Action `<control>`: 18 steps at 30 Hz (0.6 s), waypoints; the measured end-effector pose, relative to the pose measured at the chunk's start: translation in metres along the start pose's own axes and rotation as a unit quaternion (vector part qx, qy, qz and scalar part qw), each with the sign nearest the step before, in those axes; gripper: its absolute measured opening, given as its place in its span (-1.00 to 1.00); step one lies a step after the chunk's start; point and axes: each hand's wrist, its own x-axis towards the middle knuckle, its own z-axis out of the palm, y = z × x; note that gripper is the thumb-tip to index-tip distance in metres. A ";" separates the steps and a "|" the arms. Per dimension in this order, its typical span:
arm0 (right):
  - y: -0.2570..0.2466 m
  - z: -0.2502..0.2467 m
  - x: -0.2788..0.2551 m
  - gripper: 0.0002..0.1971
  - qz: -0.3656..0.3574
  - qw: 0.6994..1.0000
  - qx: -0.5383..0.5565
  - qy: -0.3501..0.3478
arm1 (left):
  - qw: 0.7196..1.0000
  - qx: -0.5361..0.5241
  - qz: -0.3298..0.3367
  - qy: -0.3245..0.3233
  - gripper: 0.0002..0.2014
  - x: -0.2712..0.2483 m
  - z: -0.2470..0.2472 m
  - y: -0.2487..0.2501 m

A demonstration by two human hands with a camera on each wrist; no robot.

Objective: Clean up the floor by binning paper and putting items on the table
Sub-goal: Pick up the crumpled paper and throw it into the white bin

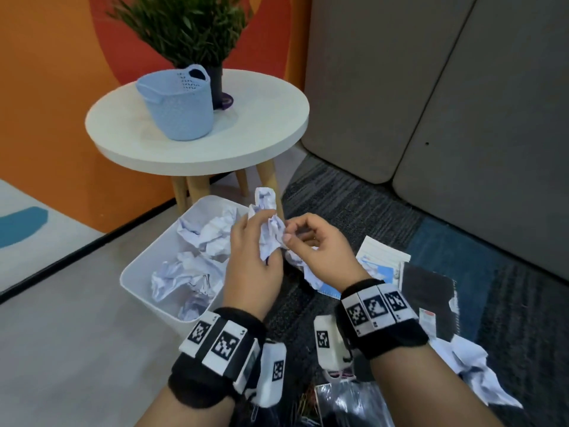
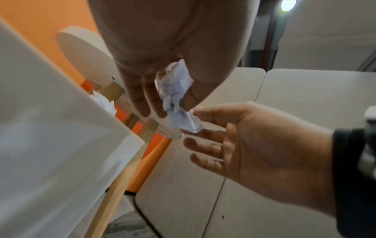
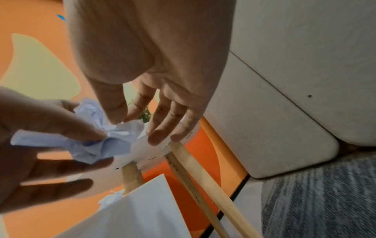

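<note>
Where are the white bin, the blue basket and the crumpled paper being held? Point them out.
white bin (image 1: 135, 274): head view, near-left rim.
blue basket (image 1: 181, 118): head view, front wall.
crumpled paper (image 1: 271, 235): head view, middle, between both hands.

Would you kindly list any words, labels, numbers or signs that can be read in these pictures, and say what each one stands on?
No text reads clearly enough to quote.
Black-and-white square marker tags on the black wristbands: coded patterns, not words.
Small dark print on the white round table's rim: too blurred to read.
Faint print on the crumpled white paper held by both hands: illegible.
Red-and-white label on the carpet: too small.
</note>
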 end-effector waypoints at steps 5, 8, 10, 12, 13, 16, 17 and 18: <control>0.002 0.013 0.007 -0.85 0.009 0.998 -0.060 0.016 | 0.994 0.045 -0.045 0.083 -0.46 0.010 -0.038 0.000; 0.008 0.019 0.007 -0.92 0.019 0.997 -0.071 0.014 | 0.988 0.082 -0.108 0.079 -0.56 0.012 -0.054 -0.019; 0.014 0.023 0.006 -0.89 0.021 0.998 -0.065 0.018 | 0.979 0.112 -0.158 0.063 -0.59 0.009 -0.058 -0.029; 0.020 0.025 0.005 -0.81 0.022 0.998 -0.063 0.023 | 0.972 0.154 -0.168 0.049 -0.56 0.005 -0.056 -0.033; 0.023 0.025 0.004 -0.79 0.025 0.997 -0.067 0.026 | 0.971 0.176 -0.153 0.046 -0.55 0.003 -0.052 -0.031; 0.032 0.017 0.000 -0.83 0.038 0.996 -0.076 0.039 | 0.978 0.198 -0.060 0.039 -0.62 0.000 -0.032 -0.018; 0.035 0.013 -0.001 -0.87 0.041 0.995 -0.080 0.043 | 0.981 0.190 -0.024 0.030 -0.65 -0.001 -0.024 -0.013; 0.037 0.007 -0.002 -0.90 0.043 0.994 -0.087 0.045 | 0.985 0.172 0.006 0.014 -0.68 -0.003 -0.014 -0.009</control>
